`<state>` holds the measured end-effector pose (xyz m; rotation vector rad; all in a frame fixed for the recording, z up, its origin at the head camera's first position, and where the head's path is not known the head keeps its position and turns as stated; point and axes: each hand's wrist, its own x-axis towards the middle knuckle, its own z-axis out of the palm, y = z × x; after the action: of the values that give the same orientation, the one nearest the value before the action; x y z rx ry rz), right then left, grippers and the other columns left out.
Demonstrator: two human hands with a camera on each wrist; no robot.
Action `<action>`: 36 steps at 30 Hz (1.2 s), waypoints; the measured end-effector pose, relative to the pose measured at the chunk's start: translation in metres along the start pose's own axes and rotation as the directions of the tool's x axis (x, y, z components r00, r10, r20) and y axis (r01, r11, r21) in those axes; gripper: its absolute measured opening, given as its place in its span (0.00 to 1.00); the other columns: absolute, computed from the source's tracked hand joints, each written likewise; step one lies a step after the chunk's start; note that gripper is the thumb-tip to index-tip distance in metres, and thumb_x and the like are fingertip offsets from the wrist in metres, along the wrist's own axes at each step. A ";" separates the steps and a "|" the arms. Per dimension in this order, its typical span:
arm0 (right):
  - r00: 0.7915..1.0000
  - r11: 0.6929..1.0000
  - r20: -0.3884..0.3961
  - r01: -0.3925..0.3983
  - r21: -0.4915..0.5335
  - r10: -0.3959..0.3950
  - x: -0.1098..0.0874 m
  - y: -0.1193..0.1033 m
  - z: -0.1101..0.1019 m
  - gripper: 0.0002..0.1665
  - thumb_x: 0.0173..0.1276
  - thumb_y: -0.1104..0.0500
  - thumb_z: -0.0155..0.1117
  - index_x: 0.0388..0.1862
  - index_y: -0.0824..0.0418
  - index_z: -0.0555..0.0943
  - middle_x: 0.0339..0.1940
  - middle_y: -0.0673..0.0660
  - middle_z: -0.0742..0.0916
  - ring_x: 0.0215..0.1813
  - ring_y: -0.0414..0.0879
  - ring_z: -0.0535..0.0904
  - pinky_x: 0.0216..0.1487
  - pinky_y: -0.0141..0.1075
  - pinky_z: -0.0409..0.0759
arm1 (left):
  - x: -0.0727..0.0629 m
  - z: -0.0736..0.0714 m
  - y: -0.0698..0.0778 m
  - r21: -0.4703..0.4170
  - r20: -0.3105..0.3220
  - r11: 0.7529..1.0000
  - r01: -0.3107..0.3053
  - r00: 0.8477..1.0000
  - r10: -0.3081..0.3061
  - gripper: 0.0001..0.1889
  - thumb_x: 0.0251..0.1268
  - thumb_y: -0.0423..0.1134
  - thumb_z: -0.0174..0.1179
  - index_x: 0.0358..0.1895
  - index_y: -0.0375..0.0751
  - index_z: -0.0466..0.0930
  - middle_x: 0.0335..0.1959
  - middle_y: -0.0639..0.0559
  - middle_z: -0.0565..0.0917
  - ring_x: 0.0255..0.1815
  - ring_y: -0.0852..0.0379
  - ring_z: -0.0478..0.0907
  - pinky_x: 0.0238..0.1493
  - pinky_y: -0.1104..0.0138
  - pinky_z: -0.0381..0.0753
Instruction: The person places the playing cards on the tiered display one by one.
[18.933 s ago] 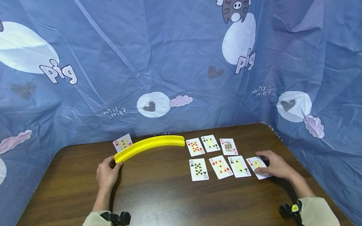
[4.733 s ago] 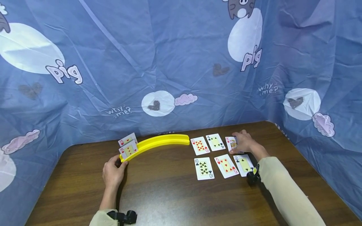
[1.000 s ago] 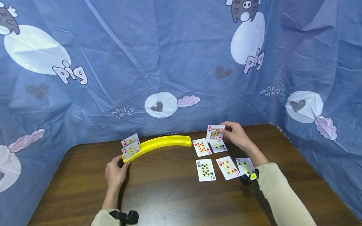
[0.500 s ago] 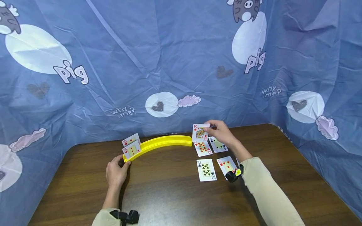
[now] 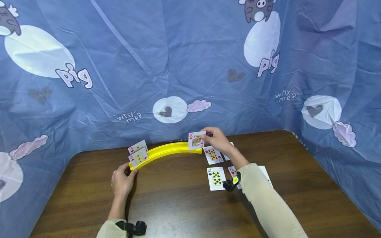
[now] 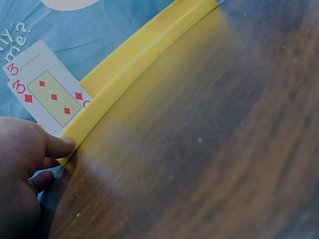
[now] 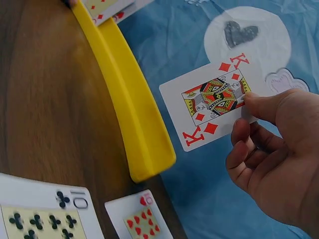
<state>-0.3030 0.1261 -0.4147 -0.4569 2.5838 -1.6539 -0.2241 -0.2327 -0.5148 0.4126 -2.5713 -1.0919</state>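
Observation:
A curved yellow card holder (image 5: 169, 149) lies along the back of the table. My left hand (image 5: 122, 181) grips its left end, thumb in front, as the left wrist view shows. Standing in the holder at that end is the three of diamonds (image 6: 54, 97), with a three of hearts (image 5: 137, 146) behind it. The king of diamonds (image 7: 214, 103) is pinched between the thumb and fingers of my right hand (image 5: 218, 140). In the head view this card is held upright in front of the holder's right end, hiding part of it.
Right of the holder lie the ten of hearts (image 5: 213, 154) and the ten of clubs (image 5: 216, 178), face up. The five of hearts (image 5: 232, 170) and other cards are partly covered by my right arm. A blue patterned cloth (image 5: 125, 66) hangs behind the wooden table (image 5: 166, 198).
Since the oldest frame, the three of diamonds went from the table into the holder. My right hand then lifted the king of diamonds and carried it left. The left hand keeps its grip.

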 end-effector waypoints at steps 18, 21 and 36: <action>1.000 0.999 -0.003 -0.031 -0.042 0.031 0.016 -0.009 0.046 0.11 0.71 0.63 0.63 0.49 0.66 0.84 0.36 0.61 0.86 0.36 0.42 0.77 0.38 0.30 0.73 | 0.000 0.000 0.002 -0.002 0.012 1.000 0.013 1.000 -0.013 0.20 0.63 0.36 0.65 0.58 0.33 0.80 0.48 0.34 0.83 0.49 0.40 0.75 0.45 0.50 0.67; 1.000 0.999 -0.007 -0.022 -0.045 0.022 0.020 -0.011 0.054 0.12 0.70 0.63 0.63 0.49 0.65 0.85 0.37 0.61 0.86 0.35 0.42 0.77 0.37 0.29 0.73 | 0.000 0.001 0.001 0.000 0.012 1.000 0.007 1.000 -0.007 0.20 0.63 0.37 0.65 0.57 0.34 0.80 0.47 0.34 0.83 0.49 0.40 0.75 0.45 0.49 0.67; 0.999 0.998 -0.024 -0.025 -0.064 0.024 0.033 -0.023 0.089 0.11 0.71 0.61 0.63 0.49 0.62 0.85 0.39 0.60 0.86 0.36 0.41 0.75 0.37 0.28 0.70 | 0.000 -0.001 0.001 0.005 0.005 1.000 -0.005 1.000 0.005 0.19 0.62 0.36 0.66 0.56 0.34 0.80 0.46 0.34 0.84 0.49 0.39 0.76 0.46 0.47 0.68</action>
<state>-0.3125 0.0294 -0.4281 -0.4098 2.6549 -1.5819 -0.2237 -0.2323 -0.5139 0.4047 -2.5784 -1.0863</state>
